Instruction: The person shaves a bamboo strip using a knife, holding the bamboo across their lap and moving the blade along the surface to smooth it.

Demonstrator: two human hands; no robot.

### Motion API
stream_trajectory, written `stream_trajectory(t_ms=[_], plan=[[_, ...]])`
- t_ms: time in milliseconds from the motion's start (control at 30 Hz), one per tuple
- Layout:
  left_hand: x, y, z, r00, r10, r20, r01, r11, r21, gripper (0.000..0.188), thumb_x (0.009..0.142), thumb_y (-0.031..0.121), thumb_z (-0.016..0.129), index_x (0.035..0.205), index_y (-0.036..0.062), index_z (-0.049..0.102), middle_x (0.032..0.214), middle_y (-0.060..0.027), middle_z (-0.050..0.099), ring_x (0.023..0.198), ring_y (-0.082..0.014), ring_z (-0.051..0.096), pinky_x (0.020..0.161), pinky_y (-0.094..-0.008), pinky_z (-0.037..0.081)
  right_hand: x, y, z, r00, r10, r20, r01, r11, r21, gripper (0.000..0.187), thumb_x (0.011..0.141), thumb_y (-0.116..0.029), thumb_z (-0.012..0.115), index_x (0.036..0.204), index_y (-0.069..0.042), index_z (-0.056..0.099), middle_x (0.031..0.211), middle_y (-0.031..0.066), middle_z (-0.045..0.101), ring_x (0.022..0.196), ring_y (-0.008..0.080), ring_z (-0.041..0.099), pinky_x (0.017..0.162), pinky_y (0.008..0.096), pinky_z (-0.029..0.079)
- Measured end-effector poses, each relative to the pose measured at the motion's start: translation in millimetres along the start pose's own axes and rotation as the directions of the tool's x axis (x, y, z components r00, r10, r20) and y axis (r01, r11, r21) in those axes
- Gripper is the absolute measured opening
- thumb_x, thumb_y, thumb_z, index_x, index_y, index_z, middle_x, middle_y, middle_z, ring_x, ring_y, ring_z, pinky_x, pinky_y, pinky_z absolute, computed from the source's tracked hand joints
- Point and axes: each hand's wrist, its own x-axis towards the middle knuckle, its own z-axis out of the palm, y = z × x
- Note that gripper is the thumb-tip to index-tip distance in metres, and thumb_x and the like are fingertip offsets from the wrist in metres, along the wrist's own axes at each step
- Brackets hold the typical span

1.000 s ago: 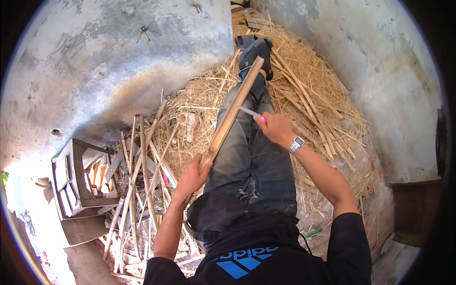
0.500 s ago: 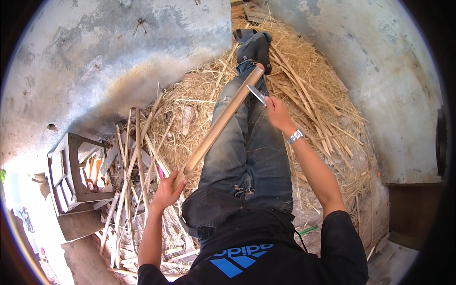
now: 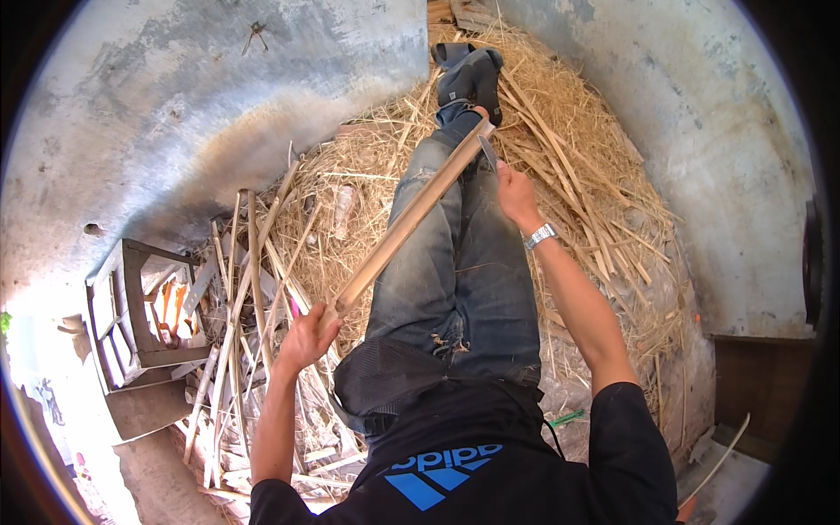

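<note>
A long split bamboo piece [image 3: 411, 221], its hollow side showing, lies slantwise over my outstretched legs [image 3: 490, 262]. Its near end is gripped by my left hand [image 3: 309, 337], fingers wrapped round it. The far end rests near my feet [image 3: 472, 87], which are in dark socks. My right hand [image 3: 518, 197] is closed round the handle of a knife [image 3: 488, 152]; the handle is mostly hidden by the fingers. The blade points up and left beside the bamboo's far end; whether it touches the bamboo, I cannot tell.
Straw-like shavings [image 3: 595, 114] and bamboo strips [image 3: 573, 188] cover the floor around my legs. More strips [image 3: 234, 324] lean at left beside a wooden frame [image 3: 140, 306]. Walls [image 3: 262, 96] curve round. At lower right, a thin pale strip [image 3: 722, 455] sticks up.
My right hand and the knife have shifted slightly right, with the blade turned more upright. The bamboo's far end has moved a little right. A thin pale strip has come into view at lower right.
</note>
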Motion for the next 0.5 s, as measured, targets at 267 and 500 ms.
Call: stream_trajectory(t_ms=[267, 500], plan=[[22.1, -2.6, -6.1, 0.714, -0.012, 0.700, 0.696, 0.121, -0.708, 0.041, 0.110, 0.048, 0.052, 0.103, 0.0077, 0.058, 0.059, 0.0058, 0.039, 0.040, -0.0037, 0.031, 0.037, -0.0226, 0.023, 4.3, -22.5, -23.7, 0.926, 0.298, 0.231, -0.376, 0.678, 0.632, 0.058, 0.108, -0.055, 0.051, 0.073, -0.009, 0.056, 0.055, -0.0019, 0.049, 0.043, 0.0110, 0.044, 0.041, 0.0311, 0.031], [20.5, -41.3, 20.2, 0.619, 0.352, 0.702, 0.785, -0.243, -0.570, 0.048, 0.113, 0.052, 0.036, 0.114, 0.0061, 0.052, 0.060, 0.0060, 0.041, 0.039, -0.0035, 0.036, 0.035, -0.0206, 0.030, -3.0, -45.3, -26.6, 0.906, 0.318, 0.280, -0.423, 0.671, 0.609, 0.055, 0.106, -0.056, 0.055, 0.077, -0.010, 0.058, 0.056, -0.0046, 0.045, 0.042, 0.0077, 0.036, 0.039, 0.0266, 0.026]])
